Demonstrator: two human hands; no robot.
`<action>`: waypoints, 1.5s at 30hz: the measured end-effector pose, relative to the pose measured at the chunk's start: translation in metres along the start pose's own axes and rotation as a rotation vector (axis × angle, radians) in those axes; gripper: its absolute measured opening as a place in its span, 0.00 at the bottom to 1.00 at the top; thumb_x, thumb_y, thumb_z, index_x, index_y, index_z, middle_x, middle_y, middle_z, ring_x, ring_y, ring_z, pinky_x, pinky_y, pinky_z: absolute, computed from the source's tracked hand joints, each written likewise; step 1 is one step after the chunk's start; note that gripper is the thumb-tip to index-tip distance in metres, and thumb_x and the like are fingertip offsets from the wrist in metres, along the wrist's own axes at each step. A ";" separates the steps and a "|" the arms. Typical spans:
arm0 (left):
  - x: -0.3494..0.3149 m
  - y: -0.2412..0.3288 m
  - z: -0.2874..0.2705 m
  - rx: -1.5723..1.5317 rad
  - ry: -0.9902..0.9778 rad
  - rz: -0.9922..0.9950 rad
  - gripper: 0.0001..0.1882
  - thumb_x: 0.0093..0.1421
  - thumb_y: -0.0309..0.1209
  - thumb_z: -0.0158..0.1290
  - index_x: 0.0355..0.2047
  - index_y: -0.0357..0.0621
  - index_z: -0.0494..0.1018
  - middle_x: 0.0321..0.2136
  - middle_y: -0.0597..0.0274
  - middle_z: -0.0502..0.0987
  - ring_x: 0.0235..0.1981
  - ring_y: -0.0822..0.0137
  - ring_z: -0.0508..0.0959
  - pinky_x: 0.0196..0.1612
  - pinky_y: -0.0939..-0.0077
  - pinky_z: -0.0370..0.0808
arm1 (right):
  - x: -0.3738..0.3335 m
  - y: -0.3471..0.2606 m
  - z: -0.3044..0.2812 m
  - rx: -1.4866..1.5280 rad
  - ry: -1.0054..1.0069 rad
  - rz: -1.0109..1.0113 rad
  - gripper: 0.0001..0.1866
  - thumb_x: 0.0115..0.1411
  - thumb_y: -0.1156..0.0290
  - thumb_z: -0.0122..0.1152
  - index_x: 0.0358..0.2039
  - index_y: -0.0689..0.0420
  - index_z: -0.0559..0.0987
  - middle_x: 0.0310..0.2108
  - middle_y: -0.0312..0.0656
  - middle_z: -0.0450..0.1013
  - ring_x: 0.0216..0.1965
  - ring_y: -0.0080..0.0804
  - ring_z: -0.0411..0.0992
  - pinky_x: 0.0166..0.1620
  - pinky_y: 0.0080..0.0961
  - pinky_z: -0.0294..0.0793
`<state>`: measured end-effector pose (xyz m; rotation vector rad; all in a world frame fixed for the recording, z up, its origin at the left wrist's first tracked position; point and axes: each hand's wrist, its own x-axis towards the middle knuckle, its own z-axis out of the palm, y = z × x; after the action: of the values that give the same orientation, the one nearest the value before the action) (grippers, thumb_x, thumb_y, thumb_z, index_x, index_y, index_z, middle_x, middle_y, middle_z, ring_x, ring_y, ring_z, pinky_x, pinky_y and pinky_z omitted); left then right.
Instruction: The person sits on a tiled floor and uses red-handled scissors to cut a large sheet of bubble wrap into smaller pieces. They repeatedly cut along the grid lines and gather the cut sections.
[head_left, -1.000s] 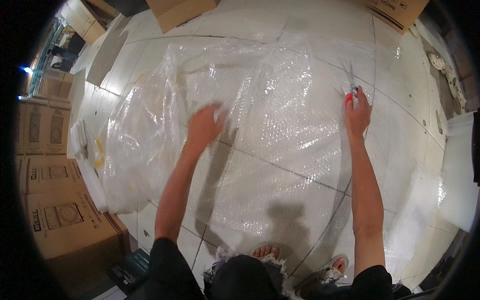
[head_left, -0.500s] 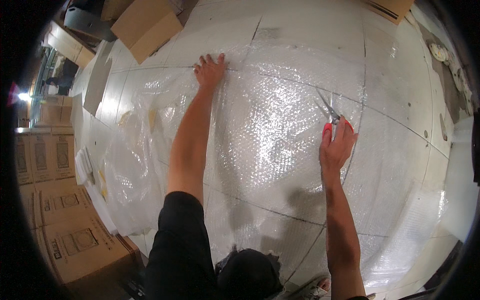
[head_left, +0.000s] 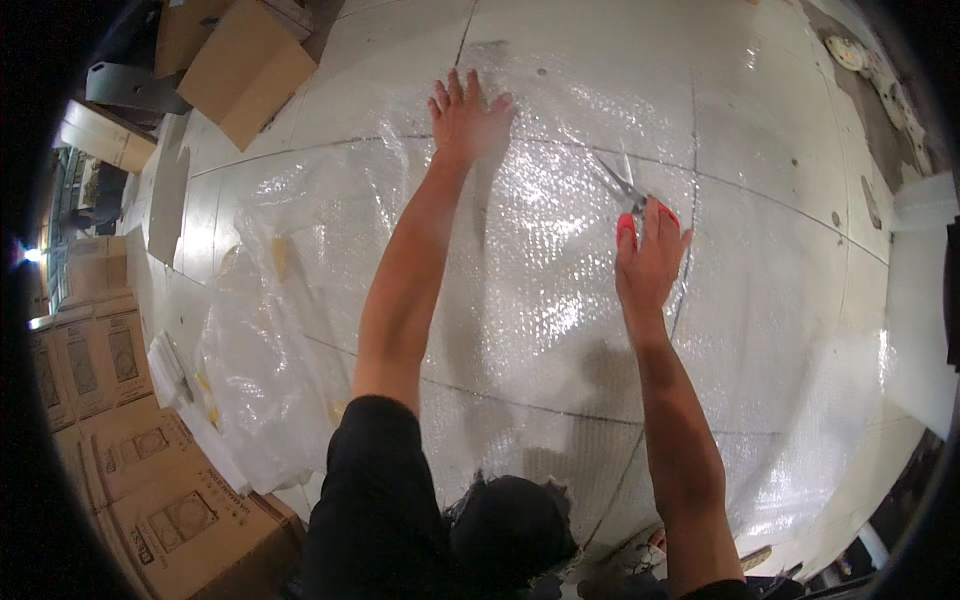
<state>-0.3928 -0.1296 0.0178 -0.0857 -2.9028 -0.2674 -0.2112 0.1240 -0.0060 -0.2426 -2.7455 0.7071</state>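
Note:
A clear sheet of bubble wrap (head_left: 560, 280) lies spread across the tiled floor in front of me. My left hand (head_left: 468, 118), fingers spread, is at the far part of the sheet with nothing held. In my right hand (head_left: 648, 268) is a pair of scissors (head_left: 632, 198) with red handles. Their blades are parted and point away to the far left, over the wrap. Whether the blades touch the sheet, I cannot tell. More crumpled clear plastic (head_left: 265, 350) lies on the left.
Stacked brown cartons (head_left: 170, 500) stand at the left. An opened cardboard piece (head_left: 245, 75) sits at the far left, near a dark grey panel (head_left: 135, 88). A whitish roll (head_left: 918, 300) stands at the right edge. Pale floor tiles (head_left: 590, 40) show beyond the wrap.
My left hand has shifted right and slightly farther away along the sheet, its fingers spreading wider. The scissors stay parted in my right hand. The whole view has swung a little.

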 end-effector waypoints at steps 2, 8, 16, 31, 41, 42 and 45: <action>-0.038 0.006 -0.025 -0.108 0.095 0.068 0.34 0.63 0.49 0.47 0.62 0.40 0.58 0.64 0.42 0.54 0.66 0.41 0.52 0.66 0.53 0.49 | 0.001 0.001 0.000 -0.014 -0.001 -0.006 0.28 0.59 0.64 0.56 0.59 0.54 0.66 0.53 0.47 0.67 0.57 0.45 0.63 0.64 0.60 0.46; -0.388 0.065 -0.121 -0.342 -0.355 0.200 0.29 0.56 0.45 0.56 0.56 0.46 0.68 0.60 0.46 0.63 0.62 0.45 0.61 0.63 0.48 0.55 | 0.013 0.023 -0.003 0.068 0.121 -0.056 0.26 0.59 0.64 0.56 0.58 0.57 0.67 0.54 0.47 0.67 0.58 0.45 0.62 0.64 0.58 0.46; -0.517 0.036 -0.109 -0.125 -0.482 0.120 0.42 0.59 0.60 0.46 0.68 0.53 0.50 0.69 0.54 0.43 0.70 0.50 0.40 0.67 0.45 0.36 | 0.003 0.036 -0.068 0.753 -0.198 -0.079 0.24 0.60 0.57 0.60 0.53 0.57 0.71 0.28 0.35 0.74 0.29 0.23 0.69 0.33 0.21 0.69; -0.594 0.045 -0.123 -0.643 -0.220 0.520 0.15 0.55 0.33 0.57 0.43 0.46 0.74 0.43 0.62 0.75 0.48 0.59 0.72 0.50 0.64 0.68 | -0.447 -0.041 -0.262 0.949 -1.082 0.902 0.23 0.57 0.64 0.67 0.48 0.66 0.72 0.30 0.37 0.75 0.29 0.23 0.73 0.34 0.20 0.73; -0.590 0.058 -0.109 -0.522 -0.144 0.531 0.12 0.53 0.28 0.54 0.40 0.46 0.73 0.36 0.66 0.73 0.40 0.64 0.73 0.43 0.67 0.69 | -0.480 -0.023 -0.239 0.844 -0.987 1.039 0.19 0.59 0.58 0.64 0.40 0.62 0.77 0.27 0.33 0.73 0.27 0.19 0.73 0.34 0.17 0.73; -0.590 0.057 -0.107 -0.513 -0.127 0.524 0.12 0.53 0.28 0.53 0.39 0.46 0.73 0.35 0.66 0.73 0.39 0.64 0.73 0.43 0.67 0.69 | -0.474 -0.023 -0.230 0.853 -1.008 0.999 0.18 0.59 0.59 0.64 0.40 0.62 0.77 0.26 0.33 0.73 0.27 0.19 0.73 0.34 0.17 0.73; -0.592 0.057 -0.103 -0.506 -0.155 0.469 0.10 0.55 0.30 0.54 0.38 0.48 0.73 0.36 0.67 0.73 0.41 0.64 0.73 0.44 0.68 0.69 | -0.466 -0.021 -0.219 0.844 -1.013 0.933 0.16 0.60 0.61 0.63 0.38 0.62 0.77 0.26 0.33 0.73 0.25 0.19 0.71 0.33 0.18 0.72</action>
<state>0.2102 -0.1148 -0.0087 -0.8844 -2.7722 -0.9249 0.2966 0.0943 0.0752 -1.2542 -2.5928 2.7279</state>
